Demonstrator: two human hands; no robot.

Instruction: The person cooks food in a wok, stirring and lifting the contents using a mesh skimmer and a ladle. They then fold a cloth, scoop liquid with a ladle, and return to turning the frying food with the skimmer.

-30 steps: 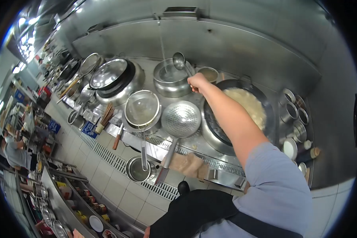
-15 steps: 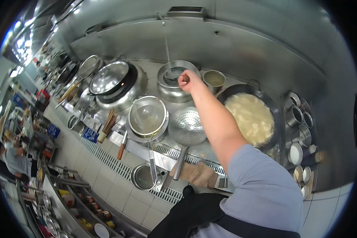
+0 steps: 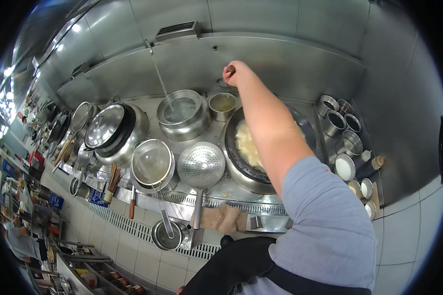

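My right hand [image 3: 235,73] is closed in a fist around a brown-ended handle. It seems to be the handle of a ladle [image 3: 222,83], whose metal bowl shows just behind the fist, against the back wall. My right arm stretches over the wok [image 3: 231,147] and hides much of it. Pale, creamy food [image 3: 247,146] sits in the wok. Left of the hand stand a small metal pot [image 3: 222,114] of liquid and a larger water pot [image 3: 192,125], into which a thin stream runs from a tap [image 3: 150,48]. My left hand is out of sight.
A perforated strainer [image 3: 202,164] and a fine sieve [image 3: 152,162] lie at the front of the range. A lidded pot [image 3: 128,132] stands left. Several seasoning containers [image 3: 345,167] line the right side. A brown cloth [image 3: 226,218] lies along the front edge. Another person [image 3: 22,241] stands far left.
My right hand has lifted away from the water pot and moved right with the ladle, toward the wok side. The view has turned to the right.
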